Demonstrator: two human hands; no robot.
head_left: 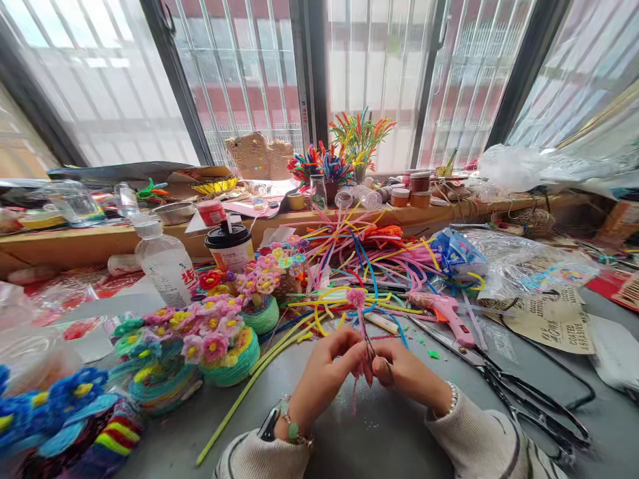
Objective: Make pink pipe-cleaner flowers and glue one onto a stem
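A pink fuzzy pipe-cleaner flower [356,298] stands upright above my fingertips, its pink stem running down between my hands. My left hand [332,369] pinches that stem, and a loose pink end hangs below the fingers. Close against it, my right hand [407,376] is closed on a thin dark piece [370,346] that slants along the stem; whether it is tweezers or wire I cannot tell. Just behind my hands are a white stick [382,323] and loose yellow and green pipe cleaners [319,313].
Pink glue gun [446,316] and large black-handled scissors [519,392] lie to the right. Flower-filled green pots [227,356] stand left, before a clear bottle [162,266] and lidded cup [229,246]. A pipe-cleaner heap [369,246] lies behind, below a cluttered wooden ledge [269,229].
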